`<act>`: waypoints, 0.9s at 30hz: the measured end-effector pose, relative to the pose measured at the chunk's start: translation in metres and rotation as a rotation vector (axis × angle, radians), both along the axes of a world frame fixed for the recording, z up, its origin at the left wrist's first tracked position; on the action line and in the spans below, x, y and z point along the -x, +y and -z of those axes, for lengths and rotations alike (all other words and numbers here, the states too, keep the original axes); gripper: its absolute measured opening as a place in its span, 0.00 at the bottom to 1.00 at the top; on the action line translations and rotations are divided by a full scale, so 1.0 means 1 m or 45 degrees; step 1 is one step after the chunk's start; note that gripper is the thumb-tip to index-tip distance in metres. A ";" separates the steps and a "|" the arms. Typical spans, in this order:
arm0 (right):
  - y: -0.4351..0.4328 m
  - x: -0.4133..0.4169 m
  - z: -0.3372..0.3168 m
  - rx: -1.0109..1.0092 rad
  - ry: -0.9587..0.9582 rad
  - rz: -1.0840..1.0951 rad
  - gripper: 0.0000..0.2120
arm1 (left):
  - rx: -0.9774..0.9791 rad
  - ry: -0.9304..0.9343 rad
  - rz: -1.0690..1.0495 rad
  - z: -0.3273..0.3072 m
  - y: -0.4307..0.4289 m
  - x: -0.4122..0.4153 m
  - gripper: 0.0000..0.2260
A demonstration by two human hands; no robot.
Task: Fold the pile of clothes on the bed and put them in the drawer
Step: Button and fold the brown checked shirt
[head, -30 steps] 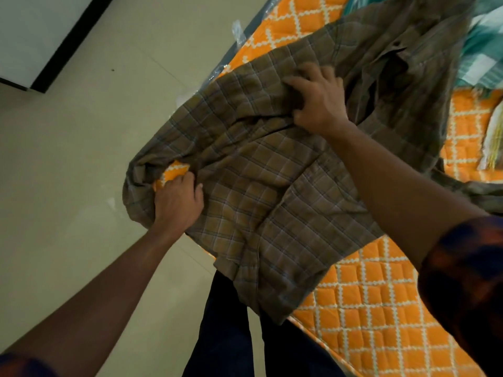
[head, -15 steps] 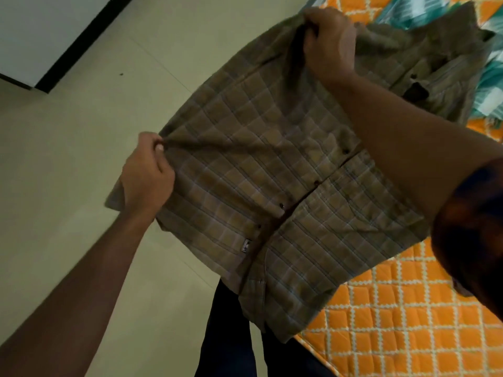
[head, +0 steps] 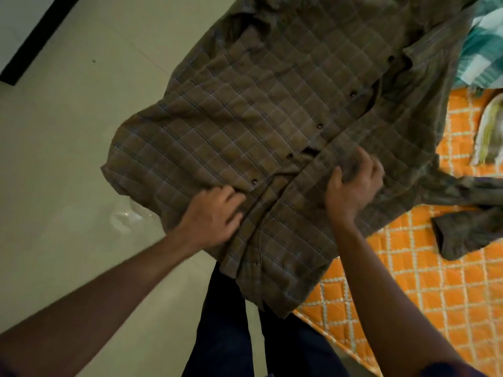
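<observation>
Early stage imo: brown plaid shirt [head: 258, 104] spread front-up across the bed [head: 435, 268] edge, partly hanging off, not folded yet. My left hand [head: 212, 219] presses flat on it, right hand [head: 353, 186] pinches fabric by the buttons. Teal cloth [head: 484, 50] waits; drawer not in view.

Bed [head: 408, 281]: orange quilted cover with white diamond stitching, bare at the near right.

Brown plaid shirt [head: 258, 118] lies spread on it, button side up, placket running from the far side toward the near edge. Its left part and hem reach out past the bed's left edge, over the pale floor [head: 68, 159].

One sleeve [head: 468, 229] trails right across the cover, crumpled, cuff end lying flat.

Teal-and-white checked cloth [head: 479, 50] at the far right, partly under the shirt's shoulder.

White and yellow item [head: 490, 131] at the right edge, cropped, kind unclear.
</observation>
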State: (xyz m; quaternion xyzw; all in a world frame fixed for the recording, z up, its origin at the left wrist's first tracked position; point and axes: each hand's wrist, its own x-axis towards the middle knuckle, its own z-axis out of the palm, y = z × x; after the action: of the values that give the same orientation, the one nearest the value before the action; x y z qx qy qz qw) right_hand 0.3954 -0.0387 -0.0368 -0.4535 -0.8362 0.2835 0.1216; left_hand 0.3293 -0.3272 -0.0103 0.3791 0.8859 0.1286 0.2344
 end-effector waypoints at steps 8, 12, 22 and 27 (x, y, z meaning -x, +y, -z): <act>0.037 -0.115 0.016 0.507 -0.087 0.824 0.26 | 0.479 -0.101 -0.078 -0.013 0.066 -0.073 0.33; 0.074 -0.108 0.011 0.754 0.190 0.727 0.23 | 0.348 -0.412 -0.446 -0.013 0.097 -0.062 0.23; 0.177 -0.081 0.022 1.346 0.728 1.116 0.31 | 0.734 -0.268 -0.544 -0.023 0.074 -0.023 0.12; 0.226 -0.073 0.003 0.919 0.670 1.193 0.27 | 0.732 -0.496 -0.455 -0.023 0.105 -0.028 0.16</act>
State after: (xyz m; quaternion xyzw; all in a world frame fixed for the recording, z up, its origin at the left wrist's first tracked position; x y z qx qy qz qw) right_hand 0.4680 0.1875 -0.0395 -0.6982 -0.3439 0.5654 0.2731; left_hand 0.3569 -0.2226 0.0124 0.1062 0.8768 -0.0167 0.4687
